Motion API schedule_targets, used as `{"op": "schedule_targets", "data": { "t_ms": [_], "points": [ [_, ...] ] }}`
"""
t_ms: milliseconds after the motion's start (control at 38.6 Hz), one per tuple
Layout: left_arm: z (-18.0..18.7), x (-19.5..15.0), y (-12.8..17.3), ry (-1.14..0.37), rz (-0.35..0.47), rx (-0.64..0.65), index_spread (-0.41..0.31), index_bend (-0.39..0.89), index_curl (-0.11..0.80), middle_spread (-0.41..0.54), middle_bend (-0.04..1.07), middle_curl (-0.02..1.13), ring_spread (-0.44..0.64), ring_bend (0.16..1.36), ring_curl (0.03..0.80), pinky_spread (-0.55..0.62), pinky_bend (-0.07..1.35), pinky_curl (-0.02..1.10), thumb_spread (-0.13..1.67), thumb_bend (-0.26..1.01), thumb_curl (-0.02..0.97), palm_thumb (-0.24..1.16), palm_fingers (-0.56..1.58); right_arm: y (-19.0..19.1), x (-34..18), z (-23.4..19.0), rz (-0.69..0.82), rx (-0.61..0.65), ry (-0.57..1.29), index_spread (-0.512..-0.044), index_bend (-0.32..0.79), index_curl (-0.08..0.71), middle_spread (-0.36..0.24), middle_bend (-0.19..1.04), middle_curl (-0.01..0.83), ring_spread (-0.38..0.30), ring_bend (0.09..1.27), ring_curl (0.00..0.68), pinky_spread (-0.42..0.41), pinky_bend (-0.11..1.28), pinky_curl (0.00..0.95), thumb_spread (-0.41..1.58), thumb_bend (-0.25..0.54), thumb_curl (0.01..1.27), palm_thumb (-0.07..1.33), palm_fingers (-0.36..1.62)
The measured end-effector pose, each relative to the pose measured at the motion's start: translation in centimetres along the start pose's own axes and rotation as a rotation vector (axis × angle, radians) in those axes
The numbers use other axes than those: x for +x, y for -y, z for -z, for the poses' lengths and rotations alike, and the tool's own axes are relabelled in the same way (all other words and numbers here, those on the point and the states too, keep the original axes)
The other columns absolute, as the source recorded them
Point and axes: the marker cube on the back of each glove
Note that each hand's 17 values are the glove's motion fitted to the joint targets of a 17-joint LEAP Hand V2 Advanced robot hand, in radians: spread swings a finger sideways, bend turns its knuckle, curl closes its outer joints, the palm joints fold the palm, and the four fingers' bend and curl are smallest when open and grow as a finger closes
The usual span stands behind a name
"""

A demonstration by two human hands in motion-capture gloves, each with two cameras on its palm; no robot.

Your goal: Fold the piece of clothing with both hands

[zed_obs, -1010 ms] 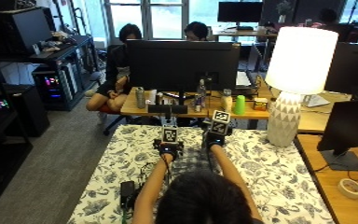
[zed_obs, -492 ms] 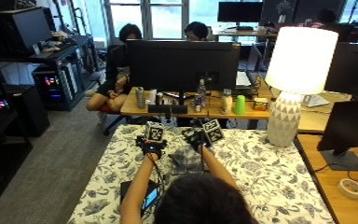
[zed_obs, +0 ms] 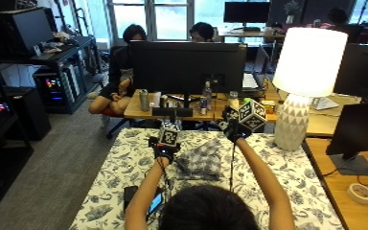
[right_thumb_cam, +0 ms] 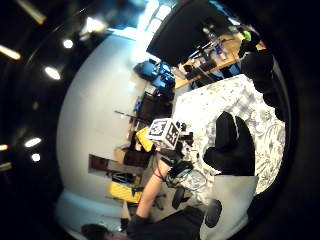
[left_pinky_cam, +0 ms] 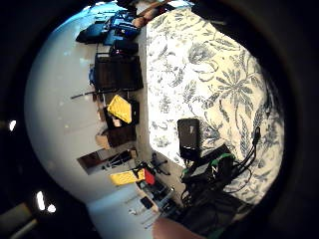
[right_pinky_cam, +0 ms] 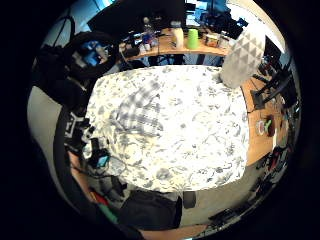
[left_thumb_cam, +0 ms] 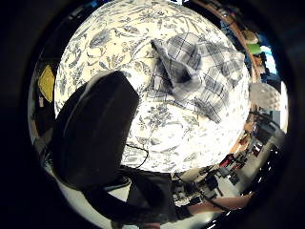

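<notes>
While both forearms reach up over the table (zed_obs: 114, 177), the plaid shirt (zed_obs: 201, 158) lies in a loose, rumpled heap on the floral tablecloth, roughly between the two arms and nearer the table's far edge. The left hand (zed_obs: 165, 149) is just beside the garment's left edge, low over the cloth; the right hand (zed_obs: 237, 129) is raised well above the table, apart from the garment. From the left thumb side palm view the shirt (left_thumb_cam: 200, 78) is seen whole and bunched, with a peaked fold in its middle, and a black gloved thumb or finger (left_thumb_cam: 95, 133) stands out in front with nothing under it, so the left hand appears to hold nothing, its fingers relaxed. In the right thumb side palm view, gloved fingers (right_thumb_cam: 232, 145) stand extended over the patterned cloth with no fabric between them; the right hand looks spread and empty, though the wide lens makes this hard to be sure of. The right little finger side palm view shows the shirt (right_pinky_cam: 140, 112) from high up, lying alone on the tablecloth. A dark phone (zed_obs: 131, 195) lies on the table near the person's left elbow, and a white lamp (zed_obs: 302, 76) stands at the table's far right corner.
</notes>
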Motion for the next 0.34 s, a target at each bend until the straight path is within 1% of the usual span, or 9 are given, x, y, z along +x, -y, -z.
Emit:
{"op": "schedule_targets", "data": {
  "t_ms": [78,207,259,337],
  "points": [
    [0.4,0.3,-0.4,0.017,-0.023,0.017,-0.042,0.08,0.121,0.359,0.17,0.23,0.47,0.66,0.273,0.40,0.68,0.34,1.24,-0.01,0.207,0.09,-0.10,-0.6,1.5,-0.9,-0.014,-0.040,0.025,-0.207,0.09,0.205,-0.073,0.29,0.443,-0.124,0.57,0.386,-0.098,0.56,0.345,1.08,-0.019,0.45,1.01,1.00],
    [0.2,0.3,-0.6,0.084,0.023,0.006,-0.040,0.09,0.124,0.352,0.17,0.23,0.46,0.66,0.275,0.40,0.68,0.34,1.25,-0.01,0.205,0.09,-0.09,-0.3,3.9,-4.9,-0.022,-0.177,0.192,-0.211,0.09,0.207,-0.077,0.27,0.441,-0.123,0.55,0.389,-0.098,0.54,0.345,1.09,-0.017,0.46,1.01,1.02],
    [0.0,0.4,-0.3,0.098,0.028,0.019,-0.040,0.10,0.126,0.348,0.17,0.23,0.46,0.67,0.275,0.40,0.68,0.34,1.25,-0.01,0.205,0.09,-0.08,-0.3,4.8,-6.7,-0.038,-0.226,0.251,-0.211,0.09,0.206,-0.079,0.27,0.441,-0.123,0.55,0.390,-0.098,0.54,0.346,1.08,-0.017,0.46,1.01,1.02],
    [-0.2,0.6,0.2,0.093,0.023,0.046,-0.040,0.10,0.129,0.345,0.17,0.23,0.45,0.67,0.276,0.39,0.68,0.34,1.25,-0.01,0.204,0.09,-0.08,0.3,6.0,-8.6,-0.047,-0.256,0.279,-0.212,0.09,0.207,-0.080,0.26,0.443,-0.124,0.54,0.392,-0.095,0.53,0.346,1.08,-0.012,0.46,1.01,1.02]
  ]
}}
